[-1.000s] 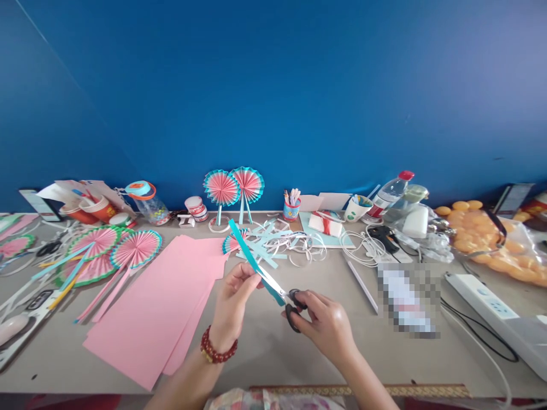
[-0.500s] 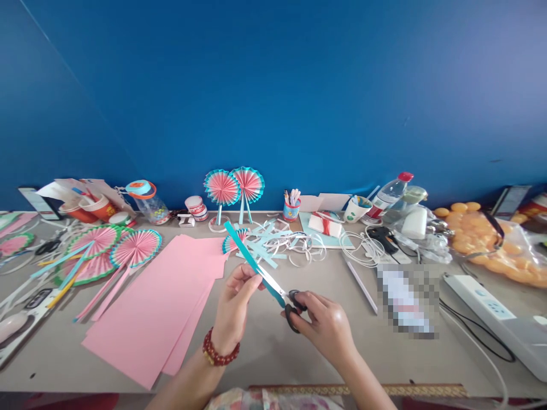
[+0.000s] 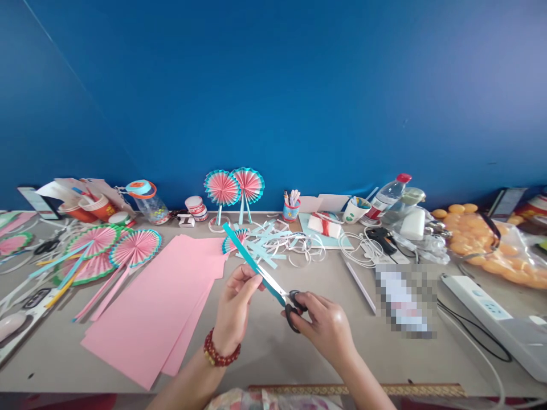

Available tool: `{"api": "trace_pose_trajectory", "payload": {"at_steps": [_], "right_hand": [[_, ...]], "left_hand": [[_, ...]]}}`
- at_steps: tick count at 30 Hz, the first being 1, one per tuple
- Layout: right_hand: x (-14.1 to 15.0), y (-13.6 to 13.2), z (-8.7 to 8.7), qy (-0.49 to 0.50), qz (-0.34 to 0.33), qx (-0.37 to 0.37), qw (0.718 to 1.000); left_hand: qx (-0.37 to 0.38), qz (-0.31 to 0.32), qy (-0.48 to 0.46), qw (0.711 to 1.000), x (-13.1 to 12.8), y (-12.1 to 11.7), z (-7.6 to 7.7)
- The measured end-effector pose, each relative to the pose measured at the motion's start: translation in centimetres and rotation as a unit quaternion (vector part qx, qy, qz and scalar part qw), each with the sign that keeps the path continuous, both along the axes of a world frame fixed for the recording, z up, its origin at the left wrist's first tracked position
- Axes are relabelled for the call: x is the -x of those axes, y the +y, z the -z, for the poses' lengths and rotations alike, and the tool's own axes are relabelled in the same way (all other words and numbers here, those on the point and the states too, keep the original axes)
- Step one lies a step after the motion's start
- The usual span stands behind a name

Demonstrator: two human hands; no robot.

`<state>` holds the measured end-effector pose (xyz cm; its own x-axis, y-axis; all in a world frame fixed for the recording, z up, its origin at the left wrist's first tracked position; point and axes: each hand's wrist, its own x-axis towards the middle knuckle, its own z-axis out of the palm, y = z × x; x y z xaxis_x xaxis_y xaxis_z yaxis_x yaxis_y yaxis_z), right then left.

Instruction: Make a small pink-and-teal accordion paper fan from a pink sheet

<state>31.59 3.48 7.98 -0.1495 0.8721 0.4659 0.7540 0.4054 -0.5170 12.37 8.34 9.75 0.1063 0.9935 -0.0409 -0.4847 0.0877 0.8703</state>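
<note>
My left hand pinches a narrow teal paper strip between thumb and fingers, the strip slanting from upper left to lower right. In my right hand is a pair of scissors with black handles, my fingers through the loops. The blades lie along the strip and point toward my left fingertips. Left of my hands, several pink paper sheets overlap on the table. Beyond them a small pink-and-teal paper fan lies beside a heap of pale blue and white paper strips.
Two round paper fans lean on the blue wall. More fans lie at left, near a plastic bottle. A pen cup stands behind the strips. At right are a power strip, cables and a bag of orange balls.
Almost nothing differs. Both hands keep the same hold on the strip and the scissors, and the view has shifted very slightly.
</note>
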Motion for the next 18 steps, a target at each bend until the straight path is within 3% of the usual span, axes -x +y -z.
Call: {"api": "trace_pose_trajectory", "payload": {"at_steps": [18], "right_hand": [[0.06,0.15,-0.41,-0.01,0.001,-0.014,1.0]], "left_hand": [[-0.008,0.007,0.013,1.0,-0.22,-0.26,-0.08]]}}
